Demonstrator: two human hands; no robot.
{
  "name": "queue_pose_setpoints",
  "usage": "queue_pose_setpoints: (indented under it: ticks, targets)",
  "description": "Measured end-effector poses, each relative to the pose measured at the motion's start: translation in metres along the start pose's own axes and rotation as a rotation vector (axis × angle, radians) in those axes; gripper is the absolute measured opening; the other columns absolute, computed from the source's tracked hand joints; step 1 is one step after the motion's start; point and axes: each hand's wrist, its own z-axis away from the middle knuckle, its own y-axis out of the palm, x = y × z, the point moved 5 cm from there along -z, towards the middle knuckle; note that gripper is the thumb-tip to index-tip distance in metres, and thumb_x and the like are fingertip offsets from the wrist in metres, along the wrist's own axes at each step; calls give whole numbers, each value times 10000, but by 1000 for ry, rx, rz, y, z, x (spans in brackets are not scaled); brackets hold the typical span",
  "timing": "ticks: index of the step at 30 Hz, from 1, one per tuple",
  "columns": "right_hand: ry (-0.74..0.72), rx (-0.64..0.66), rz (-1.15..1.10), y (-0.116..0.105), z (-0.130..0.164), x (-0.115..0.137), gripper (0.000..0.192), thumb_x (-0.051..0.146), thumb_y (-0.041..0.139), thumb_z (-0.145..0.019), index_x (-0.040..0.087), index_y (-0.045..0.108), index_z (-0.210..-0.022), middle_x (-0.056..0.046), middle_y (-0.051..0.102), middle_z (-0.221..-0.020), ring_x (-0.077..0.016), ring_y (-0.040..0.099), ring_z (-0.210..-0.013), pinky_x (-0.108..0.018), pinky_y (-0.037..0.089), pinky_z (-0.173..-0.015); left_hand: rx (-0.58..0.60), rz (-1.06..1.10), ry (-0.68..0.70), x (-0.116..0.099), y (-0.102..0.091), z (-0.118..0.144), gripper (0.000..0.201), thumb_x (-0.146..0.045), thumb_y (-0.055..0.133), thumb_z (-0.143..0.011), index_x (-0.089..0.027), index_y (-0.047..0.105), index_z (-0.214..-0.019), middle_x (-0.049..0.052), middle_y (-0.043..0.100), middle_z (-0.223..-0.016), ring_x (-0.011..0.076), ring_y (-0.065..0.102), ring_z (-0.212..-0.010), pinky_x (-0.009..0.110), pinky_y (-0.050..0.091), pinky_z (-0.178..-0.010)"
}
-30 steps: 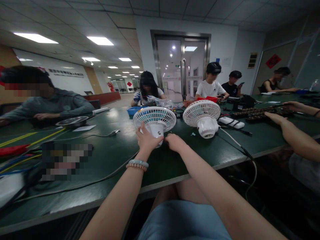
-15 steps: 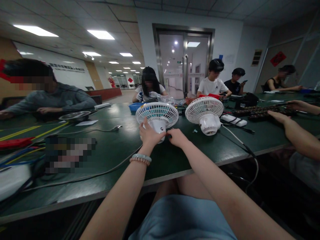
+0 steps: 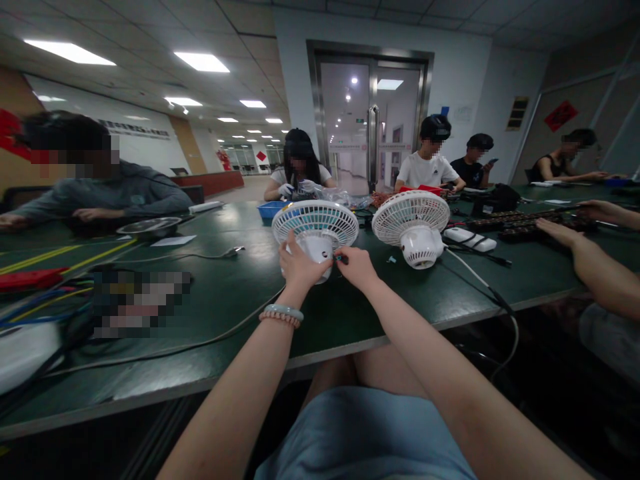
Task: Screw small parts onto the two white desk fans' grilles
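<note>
A white electric fan point(image 3: 337, 217) lies on the green table with its round grille up and its motor housing toward me. My left hand point(image 3: 303, 263) is wrapped round the left side of the housing, thumb across its front. Close to the right of the housing, my right hand point(image 3: 357, 268) is closed in a pinch. A small dark piece with a bluish tint shows at its fingertips, too small to name. A second white fan point(image 3: 417, 243) rests to the right, apart from my hands. Near it lies a small pale bluish piece point(image 3: 391, 260).
A grey cable point(image 3: 225, 335) runs leftward along the table point(image 3: 210, 293). A white power strip point(image 3: 470, 240) lies right of the second fan. Behind the fans are a blue tray point(image 3: 267, 211) and clear plastic bags. A co-worker's hands point(image 3: 560, 233) are at dark strips on the right.
My right hand has turned and lifted slightly, so the small piece at its fingertips shows more. My left hand keeps its hold on the fan. The view has shifted slightly.
</note>
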Motion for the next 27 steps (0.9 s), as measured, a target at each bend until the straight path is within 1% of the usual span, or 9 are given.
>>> queue_pose_setpoints:
  ticks: [2,4,8,10,12,17,22,25,27]
  targets:
    - [-12,28,26,0,0,2,221,145,506,-787,178,641,-959,-40,660,-997,-163,560,-969,-275,385,-902,-3,3,-1,0,0,0,1139,-484,702,-507,-204,27,-1380,197,171,-1351,388,277,-1257,518,328,-968]
    - [-32,33,6,1,0,3,240,143,476,-815,185,640,-985,-32,650,-1046,-150,551,-1002,-264,369,-927,-2,6,-4,0,-1,0,1133,-495,697,-511,-204,31,-1380,199,174,-1351,391,286,-1249,522,331,-962]
    - [-61,-42,-62,3,-1,5,283,127,439,-832,156,597,-1066,-52,620,-1103,-133,535,-1039,-228,364,-929,3,7,-15,-1,-2,1,1133,-508,696,-506,-200,45,-1381,202,171,-1353,398,287,-1245,521,337,-958]
    - [-56,-69,-77,5,-2,4,295,122,458,-818,140,570,-1090,-66,613,-1097,-141,536,-1029,-232,370,-920,3,7,-19,-2,-3,2,1129,-505,696,-505,-201,51,-1380,199,172,-1353,398,283,-1246,520,338,-957]
    - [-43,-69,-78,7,-3,4,290,121,470,-808,139,561,-1083,-68,615,-1067,-150,544,-996,-245,380,-907,5,9,-22,-3,-3,2,1122,-502,694,-508,-201,55,-1379,197,173,-1351,398,287,-1243,522,339,-956]
    - [-50,-55,-49,7,-4,4,247,118,457,-810,151,606,-1005,-76,587,-1022,-161,520,-985,-264,378,-910,12,17,-27,-4,-2,3,1132,-488,699,-505,-192,42,-1378,203,169,-1353,399,277,-1243,527,342,-948]
    - [-89,-69,-61,5,-2,6,315,99,410,-825,130,622,-1055,-99,534,-1020,-154,495,-992,-253,377,-914,18,41,-48,-6,-4,3,1113,-479,697,-517,-210,39,-1375,194,174,-1350,390,275,-1245,535,340,-946]
    - [-70,-43,-55,6,-2,6,335,106,399,-831,145,607,-1090,-99,526,-1038,-166,490,-1004,-276,379,-914,23,48,-59,-6,-4,3,1114,-464,703,-512,-224,38,-1373,180,171,-1349,382,274,-1249,532,336,-952]
    - [-54,-51,-65,5,-2,5,327,119,413,-829,154,591,-1100,-95,533,-1053,-174,490,-1013,-288,377,-918,20,47,-60,-5,-2,2,1121,-466,705,-507,-221,37,-1373,180,172,-1348,383,269,-1252,534,330,-957]
